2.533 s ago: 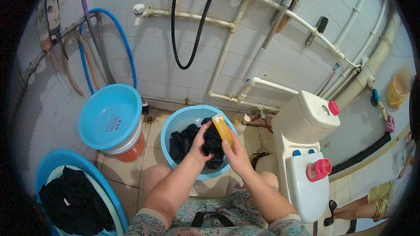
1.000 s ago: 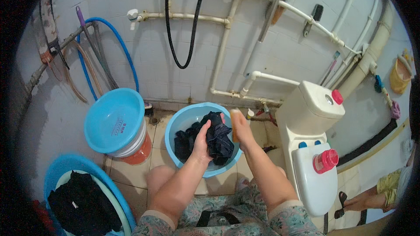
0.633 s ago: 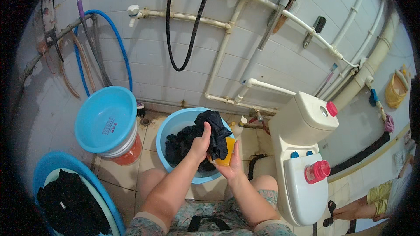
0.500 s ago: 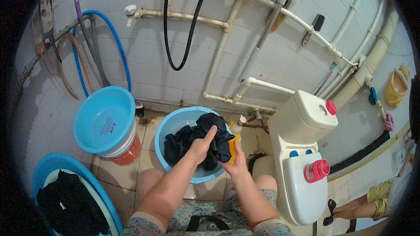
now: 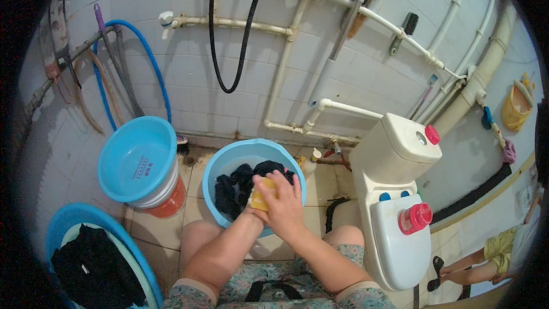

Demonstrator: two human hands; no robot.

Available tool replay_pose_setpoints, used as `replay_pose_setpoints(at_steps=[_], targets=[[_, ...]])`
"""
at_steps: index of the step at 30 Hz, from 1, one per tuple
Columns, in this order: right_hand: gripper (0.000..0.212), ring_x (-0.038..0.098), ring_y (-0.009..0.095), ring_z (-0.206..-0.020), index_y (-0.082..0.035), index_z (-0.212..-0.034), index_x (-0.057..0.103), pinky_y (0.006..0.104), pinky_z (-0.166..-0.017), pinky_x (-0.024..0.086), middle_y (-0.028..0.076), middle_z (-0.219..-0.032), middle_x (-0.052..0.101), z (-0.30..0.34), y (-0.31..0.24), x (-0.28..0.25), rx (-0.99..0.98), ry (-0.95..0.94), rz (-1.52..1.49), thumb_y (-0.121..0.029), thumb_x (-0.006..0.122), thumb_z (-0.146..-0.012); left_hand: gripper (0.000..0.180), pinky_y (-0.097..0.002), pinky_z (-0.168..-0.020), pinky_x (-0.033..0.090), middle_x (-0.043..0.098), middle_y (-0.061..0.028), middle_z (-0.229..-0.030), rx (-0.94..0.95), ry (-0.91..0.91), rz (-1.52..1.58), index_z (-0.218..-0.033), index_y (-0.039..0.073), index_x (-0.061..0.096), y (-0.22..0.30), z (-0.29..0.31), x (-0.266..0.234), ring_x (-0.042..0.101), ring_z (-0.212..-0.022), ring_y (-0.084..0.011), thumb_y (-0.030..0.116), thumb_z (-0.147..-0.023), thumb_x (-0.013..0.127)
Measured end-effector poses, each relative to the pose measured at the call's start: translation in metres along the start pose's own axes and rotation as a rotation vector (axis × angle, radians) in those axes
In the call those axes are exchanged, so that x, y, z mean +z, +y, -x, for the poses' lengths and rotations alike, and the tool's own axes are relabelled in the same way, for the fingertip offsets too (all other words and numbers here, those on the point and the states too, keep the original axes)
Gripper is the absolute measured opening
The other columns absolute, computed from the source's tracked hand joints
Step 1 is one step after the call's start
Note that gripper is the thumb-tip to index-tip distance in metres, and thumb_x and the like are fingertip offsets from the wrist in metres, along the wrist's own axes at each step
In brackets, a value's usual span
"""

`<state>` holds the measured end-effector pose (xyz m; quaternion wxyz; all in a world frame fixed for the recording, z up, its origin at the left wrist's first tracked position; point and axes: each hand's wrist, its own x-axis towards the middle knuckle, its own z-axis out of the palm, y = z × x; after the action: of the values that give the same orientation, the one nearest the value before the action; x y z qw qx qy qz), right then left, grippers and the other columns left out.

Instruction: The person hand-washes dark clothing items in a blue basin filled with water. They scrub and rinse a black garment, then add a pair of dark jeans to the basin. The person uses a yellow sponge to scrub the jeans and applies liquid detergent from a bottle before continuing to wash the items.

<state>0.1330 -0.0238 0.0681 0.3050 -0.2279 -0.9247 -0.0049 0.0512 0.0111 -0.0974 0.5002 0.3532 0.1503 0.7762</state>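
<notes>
A light blue basin stands on the floor before me, with wet black cloth bunched in the water. Over its near side, my right hand grips a yellow bar of soap, fingers lying across the top. Beneath the soap and the right hand is my left hand; only its wrist and a small part show, and its fingers are hidden. More black cloth lies just beyond my fingertips, and whether the left hand touches it cannot be seen.
Left of the basin, a blue tub sits on a bucket; nearer is another tub with black clothing. A pump bottle stands behind right, a toilet at right. Another person's legs show far right.
My right hand has moved left, bringing the soap over my left hand. The lifted black cloth has dropped lower toward the basin. The view has shifted slightly.
</notes>
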Motion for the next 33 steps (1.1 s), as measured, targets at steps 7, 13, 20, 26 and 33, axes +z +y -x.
replay_pose_setpoints(at_steps=[7,13,20,26,33], targets=[[0.063,0.051,0.031,-0.092,-0.016,-0.126,0.046,0.0447,-0.075,0.04,0.016,-0.094,0.053,-0.036,0.039,0.01,0.348,-0.07,-0.102,-0.044,0.065,-0.073,0.039,-0.0429,-0.1,0.036,0.051,-0.0077,-0.125,-0.488,0.454,0.476,-0.124,0.015,0.047,0.063,-0.006,0.07,0.047,-0.116,-0.0238,0.033,-0.089,0.044],[0.064,0.047,0.031,-0.108,-0.022,-0.128,0.044,0.0498,-0.097,0.03,0.016,-0.109,0.05,-0.001,-0.014,0.012,-0.086,-0.068,-0.028,-0.043,0.066,-0.072,0.037,-0.0413,-0.096,0.041,0.054,-0.0081,-0.119,-0.384,0.368,0.646,-0.122,0.012,0.048,0.089,-0.015,0.064,0.052,-0.11,-0.0228,0.031,-0.092,0.041],[0.061,0.049,0.032,-0.104,-0.017,-0.128,0.045,0.0508,-0.092,0.036,0.015,-0.106,0.053,-0.037,0.039,0.007,0.453,-0.09,-0.151,-0.038,0.064,-0.075,0.036,-0.0417,-0.096,0.04,0.053,-0.0086,-0.12,-0.469,0.521,0.525,-0.122,0.011,0.048,0.074,-0.007,0.082,0.051,-0.111,-0.0229,0.031,-0.093,0.037],[0.063,0.05,0.027,-0.1,-0.019,-0.127,0.045,0.0524,-0.094,0.031,0.013,-0.104,0.051,0.006,-0.021,0.012,-0.171,-0.027,0.078,-0.045,0.064,-0.073,0.039,-0.0428,-0.099,0.037,0.05,-0.0093,-0.125,-0.472,0.338,0.687,-0.125,0.012,0.046,0.072,-0.011,0.064,0.048,-0.114,-0.0246,0.03,-0.092,0.036],[0.057,0.053,0.031,-0.095,-0.016,-0.126,0.046,0.0462,-0.087,0.039,0.013,-0.1,0.054,-0.049,0.046,0.009,0.361,-0.223,-0.045,-0.045,0.059,-0.078,0.034,-0.0419,-0.094,0.041,0.053,-0.009,-0.12,-0.528,0.601,0.447,-0.12,0.011,0.048,0.058,-0.01,0.074,0.05,-0.111,-0.0231,0.029,-0.092,0.038]])
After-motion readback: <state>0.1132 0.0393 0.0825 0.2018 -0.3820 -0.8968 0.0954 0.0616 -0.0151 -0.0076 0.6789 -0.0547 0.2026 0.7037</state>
